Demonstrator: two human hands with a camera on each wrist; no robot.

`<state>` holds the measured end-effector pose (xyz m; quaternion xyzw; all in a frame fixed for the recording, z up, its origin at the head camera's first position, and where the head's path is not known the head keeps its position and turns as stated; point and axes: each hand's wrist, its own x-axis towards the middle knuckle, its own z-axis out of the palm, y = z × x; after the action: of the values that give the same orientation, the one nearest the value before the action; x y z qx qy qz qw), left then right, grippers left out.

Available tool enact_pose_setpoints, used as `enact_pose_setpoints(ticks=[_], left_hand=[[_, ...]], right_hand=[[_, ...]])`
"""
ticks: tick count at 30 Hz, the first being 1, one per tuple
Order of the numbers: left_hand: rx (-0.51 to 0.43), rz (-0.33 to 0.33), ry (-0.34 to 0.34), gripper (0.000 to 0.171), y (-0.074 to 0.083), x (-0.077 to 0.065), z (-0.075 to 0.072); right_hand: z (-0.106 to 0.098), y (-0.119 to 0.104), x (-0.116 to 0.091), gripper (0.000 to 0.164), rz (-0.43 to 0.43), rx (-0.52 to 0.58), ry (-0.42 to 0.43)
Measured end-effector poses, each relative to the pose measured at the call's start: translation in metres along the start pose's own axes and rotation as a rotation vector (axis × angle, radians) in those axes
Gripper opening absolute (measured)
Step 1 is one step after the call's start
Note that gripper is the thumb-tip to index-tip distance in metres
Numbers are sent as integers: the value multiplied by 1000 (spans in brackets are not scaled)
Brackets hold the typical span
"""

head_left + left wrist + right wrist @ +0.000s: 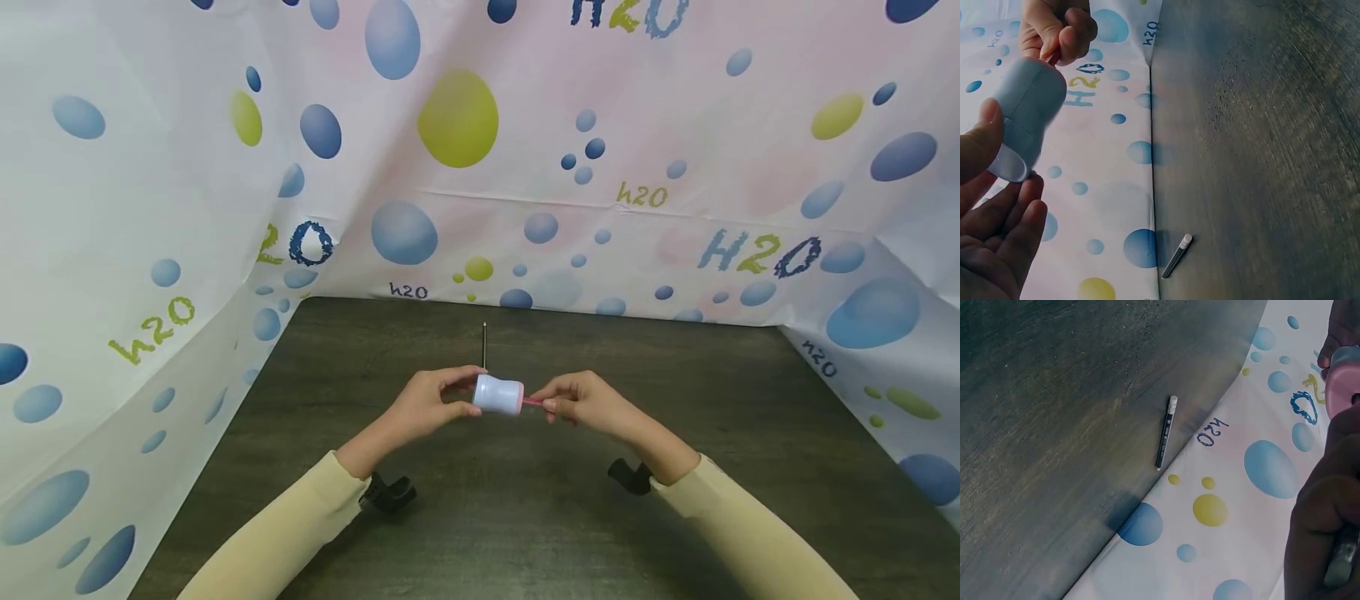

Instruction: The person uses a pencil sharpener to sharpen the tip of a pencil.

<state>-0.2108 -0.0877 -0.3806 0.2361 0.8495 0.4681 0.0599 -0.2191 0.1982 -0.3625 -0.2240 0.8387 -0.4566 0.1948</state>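
Observation:
In the head view my left hand [429,406] holds a light-blue pencil sharpener [497,394] by its wide end, between thumb and fingers. Its pink end [1342,387] faces my right hand [592,403], which pinches a red pencil [532,402]. The pencil's front part is hidden inside the sharpener's hole. The left wrist view shows the sharpener [1030,103] tilted, the left thumb on one side and fingertips at its open rim. In the right wrist view the pencil's blunt end [1341,559] sticks out below the curled fingers.
A dark pencil with a white end [484,346] lies on the dark wooden table [480,517], just beyond the sharpener. A white sheet [525,167] with blue and green dots rises behind the table and along both sides.

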Motion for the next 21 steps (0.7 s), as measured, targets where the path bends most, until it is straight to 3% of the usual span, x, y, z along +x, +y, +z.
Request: enact_pose_setpoints(ticks=[11,18,21], left_hand=[[73,66,1,54,4,-1,-7],[60,-42,189,49,-8,-11,-37],[59,-39,196,49,-10,-12,-43]], right_hand=[[-6,0,-10,28,-2,10,-36],[-26,14,-38,27,66,23,50],[-31,15,-42,29,78,38,64]])
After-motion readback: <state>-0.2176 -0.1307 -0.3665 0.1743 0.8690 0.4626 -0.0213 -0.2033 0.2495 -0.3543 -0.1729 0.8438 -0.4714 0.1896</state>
